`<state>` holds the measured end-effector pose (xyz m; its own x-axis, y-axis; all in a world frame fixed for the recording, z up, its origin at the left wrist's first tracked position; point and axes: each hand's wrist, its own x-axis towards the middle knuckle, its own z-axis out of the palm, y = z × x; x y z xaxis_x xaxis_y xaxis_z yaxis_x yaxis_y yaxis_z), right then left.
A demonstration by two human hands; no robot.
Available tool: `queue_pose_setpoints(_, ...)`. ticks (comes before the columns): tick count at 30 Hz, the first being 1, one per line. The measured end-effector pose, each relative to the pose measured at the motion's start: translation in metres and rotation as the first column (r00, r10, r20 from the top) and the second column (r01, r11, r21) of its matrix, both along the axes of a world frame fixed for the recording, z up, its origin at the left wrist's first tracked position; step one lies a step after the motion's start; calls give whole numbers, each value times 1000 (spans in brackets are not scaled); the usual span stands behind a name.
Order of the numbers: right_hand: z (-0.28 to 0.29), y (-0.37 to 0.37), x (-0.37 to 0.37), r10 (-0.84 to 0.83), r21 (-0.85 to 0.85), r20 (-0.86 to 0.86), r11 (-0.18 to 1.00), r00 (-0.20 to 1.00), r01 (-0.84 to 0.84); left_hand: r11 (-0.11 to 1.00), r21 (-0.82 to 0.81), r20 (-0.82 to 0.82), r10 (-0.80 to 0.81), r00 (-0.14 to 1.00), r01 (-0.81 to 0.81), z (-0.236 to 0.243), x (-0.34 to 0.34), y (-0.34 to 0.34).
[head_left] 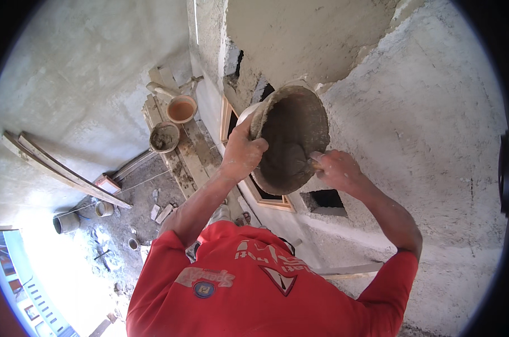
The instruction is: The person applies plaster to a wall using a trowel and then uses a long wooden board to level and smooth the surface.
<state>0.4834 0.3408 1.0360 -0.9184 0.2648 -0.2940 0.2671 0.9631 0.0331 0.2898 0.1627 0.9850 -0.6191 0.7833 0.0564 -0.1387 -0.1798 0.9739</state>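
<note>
While aslant in long axis, bucket (320, 115) mouth rightward, trowel (294, 156) tip leftward.

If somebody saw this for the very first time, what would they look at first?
Probably the big grey bucket just above the middle, tilted, with the person's left grip on its rim and the right grip holding a trowel inside it. Next might come the bright red shirt at the bottom. Then maybe the small tub, orange inside, up left on the wooden planks.
</note>
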Motion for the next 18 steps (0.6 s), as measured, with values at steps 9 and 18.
queue_pose_setpoints(9,-35,-2,24,-160,-300,-412,953,897,32,1000,-29,133,8,991,-4,12,-11,-13)
queue_pose_setpoints(18,38,13,-7,-143,-340,-464,940,874,-26,994,52,155,82,984,-91,6,-28,-17)
